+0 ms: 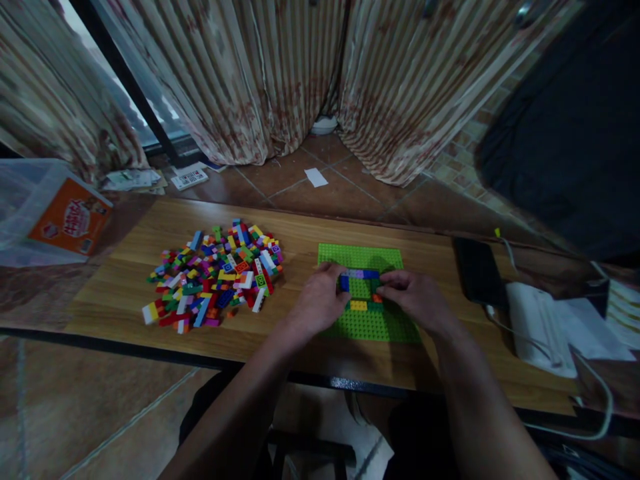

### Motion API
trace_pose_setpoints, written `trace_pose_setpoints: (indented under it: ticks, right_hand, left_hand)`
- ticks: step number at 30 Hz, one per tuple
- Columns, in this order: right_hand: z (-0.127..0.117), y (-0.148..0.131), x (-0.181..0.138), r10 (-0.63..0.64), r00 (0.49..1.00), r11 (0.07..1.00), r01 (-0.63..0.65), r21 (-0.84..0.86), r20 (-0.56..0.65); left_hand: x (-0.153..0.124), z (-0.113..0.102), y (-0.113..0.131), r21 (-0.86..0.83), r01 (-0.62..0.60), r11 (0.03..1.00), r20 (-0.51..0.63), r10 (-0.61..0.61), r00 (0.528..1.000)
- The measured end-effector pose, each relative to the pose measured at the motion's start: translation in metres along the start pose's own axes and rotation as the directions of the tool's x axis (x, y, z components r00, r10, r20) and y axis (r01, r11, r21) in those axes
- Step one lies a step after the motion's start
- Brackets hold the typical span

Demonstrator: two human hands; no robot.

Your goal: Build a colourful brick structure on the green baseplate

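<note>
A green studded baseplate (370, 327) lies on the wooden table. On it, toy building bricks form a small rectangular frame around green studs. Purple and blue bricks (371, 274) line its far side, and yellow bricks (358, 305) sit along the near side. An orange brick (377, 299) shows at the right. My left hand (323, 293) curls against the frame's left side, its fingers touching a blue brick (345, 284). From the right, my right hand (405, 293) presses bent fingers on the frame's right side. The fingertips partly hide the bricks beneath them.
A heap of mixed loose bricks (215, 280) spreads over the table's left part. To the right lie a black phone (479, 272) and a white box-shaped device (537, 327) with cables. A clear plastic bin (30, 213) stands beyond the left end, and curtains (280, 80) hang behind.
</note>
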State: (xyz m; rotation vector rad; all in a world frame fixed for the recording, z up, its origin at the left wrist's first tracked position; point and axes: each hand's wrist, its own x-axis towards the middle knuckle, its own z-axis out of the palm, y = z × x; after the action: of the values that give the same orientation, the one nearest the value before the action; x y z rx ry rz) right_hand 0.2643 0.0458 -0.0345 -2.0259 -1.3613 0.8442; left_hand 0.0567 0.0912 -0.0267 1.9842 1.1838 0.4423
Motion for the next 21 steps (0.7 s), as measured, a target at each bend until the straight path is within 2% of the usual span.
trace_pose_setpoints:
  ticks: [13, 21]
  right_hand:
    - [-0.0020, -0.0008, 0.0056, 0.063, 0.998, 0.997, -0.065, 0.042, 0.029]
    - [-0.0019, 0.0018, 0.0062, 0.031, 0.999, 0.998, -0.032, 0.059, 0.016]
  left_hand:
    - [-0.0005, 0.0007, -0.0005, -0.001, -0.006, 1.000, -0.008, 0.006, 1.000]
    - [-0.0003, 0.0024, -0.0043, 0.021, -0.035, 0.999, -0.022, 0.035, 0.999]
